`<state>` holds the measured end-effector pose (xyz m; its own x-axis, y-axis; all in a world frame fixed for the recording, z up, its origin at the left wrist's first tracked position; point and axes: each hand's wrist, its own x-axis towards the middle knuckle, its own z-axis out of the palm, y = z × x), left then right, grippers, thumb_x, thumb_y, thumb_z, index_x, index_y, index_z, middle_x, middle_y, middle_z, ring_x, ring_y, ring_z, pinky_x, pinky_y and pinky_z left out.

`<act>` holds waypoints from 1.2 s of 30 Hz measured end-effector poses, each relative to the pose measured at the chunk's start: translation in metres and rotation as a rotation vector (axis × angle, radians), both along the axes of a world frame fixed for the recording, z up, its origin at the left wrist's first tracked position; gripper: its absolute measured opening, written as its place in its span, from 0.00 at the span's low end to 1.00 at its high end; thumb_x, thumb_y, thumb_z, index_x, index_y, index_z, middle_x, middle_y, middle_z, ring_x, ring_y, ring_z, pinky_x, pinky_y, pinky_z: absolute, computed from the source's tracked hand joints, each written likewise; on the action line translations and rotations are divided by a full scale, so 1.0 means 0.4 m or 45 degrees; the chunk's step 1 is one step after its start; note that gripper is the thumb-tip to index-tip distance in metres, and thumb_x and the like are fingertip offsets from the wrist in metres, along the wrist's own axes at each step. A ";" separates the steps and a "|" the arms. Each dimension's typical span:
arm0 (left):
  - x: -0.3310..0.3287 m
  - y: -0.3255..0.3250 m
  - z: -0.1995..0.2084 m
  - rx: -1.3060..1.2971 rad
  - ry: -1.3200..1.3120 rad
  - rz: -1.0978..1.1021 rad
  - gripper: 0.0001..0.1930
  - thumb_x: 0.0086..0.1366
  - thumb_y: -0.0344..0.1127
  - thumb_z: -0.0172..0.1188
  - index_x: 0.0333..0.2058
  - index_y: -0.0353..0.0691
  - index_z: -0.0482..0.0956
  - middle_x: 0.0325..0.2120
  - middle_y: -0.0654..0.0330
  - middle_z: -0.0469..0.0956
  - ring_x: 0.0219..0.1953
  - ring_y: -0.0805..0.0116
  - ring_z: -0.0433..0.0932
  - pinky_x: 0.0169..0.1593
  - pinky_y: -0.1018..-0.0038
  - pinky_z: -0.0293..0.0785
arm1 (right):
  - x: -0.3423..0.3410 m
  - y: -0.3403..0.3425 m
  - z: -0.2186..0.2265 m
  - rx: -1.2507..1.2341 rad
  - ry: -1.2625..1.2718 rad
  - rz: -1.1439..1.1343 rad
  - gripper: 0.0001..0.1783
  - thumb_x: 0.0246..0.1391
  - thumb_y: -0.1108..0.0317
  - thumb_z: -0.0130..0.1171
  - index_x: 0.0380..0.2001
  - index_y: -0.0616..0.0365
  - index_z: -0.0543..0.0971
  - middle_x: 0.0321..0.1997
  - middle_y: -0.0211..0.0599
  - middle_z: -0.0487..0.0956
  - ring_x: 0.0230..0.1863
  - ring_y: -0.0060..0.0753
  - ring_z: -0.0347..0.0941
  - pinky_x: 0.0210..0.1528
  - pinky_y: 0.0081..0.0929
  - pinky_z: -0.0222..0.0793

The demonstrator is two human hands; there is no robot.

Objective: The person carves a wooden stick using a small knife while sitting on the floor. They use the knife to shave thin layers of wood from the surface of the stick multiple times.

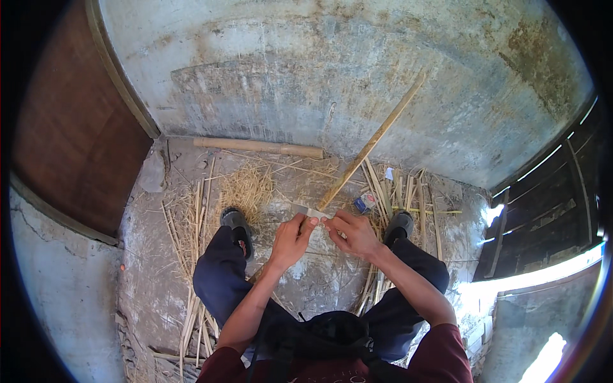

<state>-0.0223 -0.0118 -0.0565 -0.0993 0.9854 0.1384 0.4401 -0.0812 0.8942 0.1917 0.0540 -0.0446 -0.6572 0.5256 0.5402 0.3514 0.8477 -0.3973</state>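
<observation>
strip [378,137] extends beyond right grip [355,235]

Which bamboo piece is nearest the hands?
The long strip slanting up from beside the blade; the thick pole and other strips lie on the floor.

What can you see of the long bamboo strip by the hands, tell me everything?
The long bamboo strip looks straight, slender and woody, yellow-tan with darker brownish mottling. It slants up and rightward across the picture, its near end by the knife blade, just ahead of the left hand and right hand. Exact contact there is too small to tell; whether its far end touches the wall is unclear.
</observation>
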 end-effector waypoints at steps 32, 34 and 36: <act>0.025 -0.003 -0.005 -0.132 -0.137 0.213 0.29 0.76 0.55 0.65 0.29 0.30 0.81 0.15 0.58 0.58 0.22 0.74 0.54 0.26 0.64 0.53 | -0.013 -0.029 0.039 0.023 0.006 -0.101 0.07 0.59 0.73 0.69 0.40 0.56 0.84 0.29 0.35 0.75 0.22 0.41 0.76 0.24 0.39 0.73; 0.024 -0.002 -0.005 -0.113 -0.127 0.207 0.29 0.76 0.55 0.64 0.29 0.30 0.81 0.15 0.58 0.58 0.21 0.72 0.54 0.26 0.64 0.53 | -0.015 -0.028 0.042 -0.015 0.033 -0.095 0.07 0.59 0.74 0.69 0.42 0.55 0.85 0.29 0.36 0.77 0.22 0.42 0.77 0.24 0.40 0.73; 0.032 -0.003 0.006 -0.095 -0.120 0.199 0.29 0.76 0.55 0.63 0.29 0.30 0.80 0.15 0.57 0.59 0.21 0.71 0.54 0.26 0.63 0.54 | -0.015 -0.023 0.033 -0.059 0.083 -0.089 0.09 0.59 0.74 0.69 0.43 0.56 0.85 0.29 0.37 0.77 0.23 0.43 0.78 0.25 0.39 0.73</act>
